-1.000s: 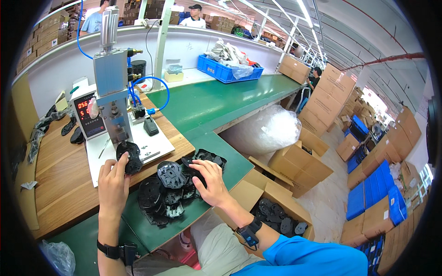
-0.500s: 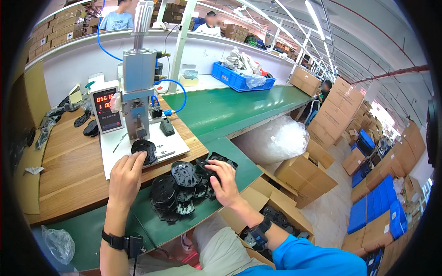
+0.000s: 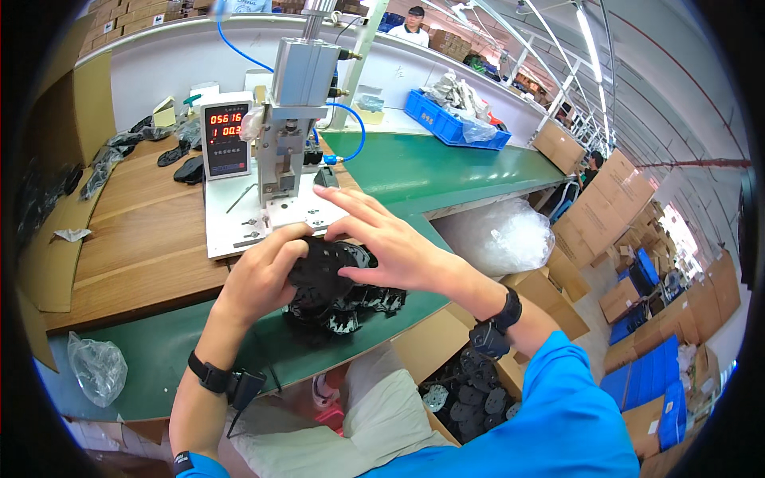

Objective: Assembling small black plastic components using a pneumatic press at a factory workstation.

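Just in front of the press's white base plate (image 3: 227, 231), a round black plastic part (image 3: 315, 269) is gripped at its left edge by my left hand (image 3: 267, 271), fingers bent and thumb hidden. My right hand (image 3: 390, 247) is at the part's right side, fingers stretched apart and thumb tip close to it; whether it touches is unclear. Below both hands, a pile of black plastic parts (image 3: 344, 317) lies on the green table (image 3: 263, 350). The bench press (image 3: 303, 72), with a metal cylinder, stands behind, no black part under its ram.
A display box (image 3: 227, 135) with red digits stands left of the press. An open carton of black parts (image 3: 470, 390) is at my right knee. A blue crate (image 3: 458, 123) stands farther back. Clear plastic bags (image 3: 97, 370) lie at the left. People are in the background.
My left hand has drawn back from the press base with the black part. The right hand has risen from the pile toward it, fingers spreading. The view has shifted.
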Action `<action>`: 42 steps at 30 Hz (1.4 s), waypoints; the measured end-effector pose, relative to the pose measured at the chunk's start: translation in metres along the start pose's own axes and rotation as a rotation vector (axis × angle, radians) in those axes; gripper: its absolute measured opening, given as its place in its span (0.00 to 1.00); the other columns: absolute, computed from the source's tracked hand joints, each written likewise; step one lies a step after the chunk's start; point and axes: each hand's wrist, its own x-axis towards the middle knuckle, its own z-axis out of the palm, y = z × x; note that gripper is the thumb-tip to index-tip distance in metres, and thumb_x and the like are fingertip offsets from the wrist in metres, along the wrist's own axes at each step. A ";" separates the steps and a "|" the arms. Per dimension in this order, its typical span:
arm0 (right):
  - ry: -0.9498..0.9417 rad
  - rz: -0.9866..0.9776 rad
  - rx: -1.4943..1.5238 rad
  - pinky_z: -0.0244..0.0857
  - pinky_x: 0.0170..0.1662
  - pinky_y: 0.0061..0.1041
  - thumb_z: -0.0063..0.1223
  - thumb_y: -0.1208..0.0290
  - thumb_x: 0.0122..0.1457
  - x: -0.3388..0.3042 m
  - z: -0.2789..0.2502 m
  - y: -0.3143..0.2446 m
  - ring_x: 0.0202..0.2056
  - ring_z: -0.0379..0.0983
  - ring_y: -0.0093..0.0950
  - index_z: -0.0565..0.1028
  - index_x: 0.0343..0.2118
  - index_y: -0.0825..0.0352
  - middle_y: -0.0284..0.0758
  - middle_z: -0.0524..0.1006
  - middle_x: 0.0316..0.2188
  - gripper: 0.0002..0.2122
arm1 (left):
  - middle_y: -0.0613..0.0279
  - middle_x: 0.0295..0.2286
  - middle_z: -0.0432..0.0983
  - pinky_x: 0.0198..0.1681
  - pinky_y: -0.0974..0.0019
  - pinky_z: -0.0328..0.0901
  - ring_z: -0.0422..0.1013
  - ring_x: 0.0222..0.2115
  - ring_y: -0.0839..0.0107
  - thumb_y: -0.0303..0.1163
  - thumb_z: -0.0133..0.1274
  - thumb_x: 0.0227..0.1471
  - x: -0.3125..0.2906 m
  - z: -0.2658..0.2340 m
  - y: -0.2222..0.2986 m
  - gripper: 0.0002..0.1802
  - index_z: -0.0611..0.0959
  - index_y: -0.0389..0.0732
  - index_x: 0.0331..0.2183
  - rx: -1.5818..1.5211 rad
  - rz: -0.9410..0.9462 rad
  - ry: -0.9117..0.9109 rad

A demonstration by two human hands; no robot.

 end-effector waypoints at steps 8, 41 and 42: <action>-0.206 0.095 0.350 0.71 0.55 0.35 0.74 0.65 0.56 0.007 0.019 0.010 0.52 0.75 0.37 0.74 0.49 0.65 0.39 0.78 0.51 0.22 | 0.46 0.48 0.76 0.42 0.51 0.73 0.76 0.45 0.43 0.09 0.55 0.29 -0.006 0.005 -0.004 0.32 0.70 0.37 0.41 -0.004 -0.064 0.059; 0.300 0.783 0.446 0.74 0.51 0.34 0.62 0.69 0.65 0.043 0.110 0.244 0.49 0.81 0.34 0.75 0.53 0.69 0.48 0.82 0.50 0.16 | 0.49 0.53 0.73 0.42 0.51 0.74 0.78 0.40 0.48 0.14 0.55 0.44 -0.016 0.014 -0.025 0.24 0.75 0.37 0.46 0.266 -0.218 0.130; 0.313 0.810 0.375 0.74 0.52 0.35 0.62 0.67 0.66 0.044 0.107 0.243 0.49 0.81 0.36 0.75 0.53 0.69 0.48 0.83 0.50 0.16 | 0.49 0.53 0.73 0.42 0.51 0.74 0.78 0.40 0.48 0.14 0.55 0.44 -0.015 0.014 -0.024 0.24 0.75 0.37 0.46 0.261 -0.211 0.138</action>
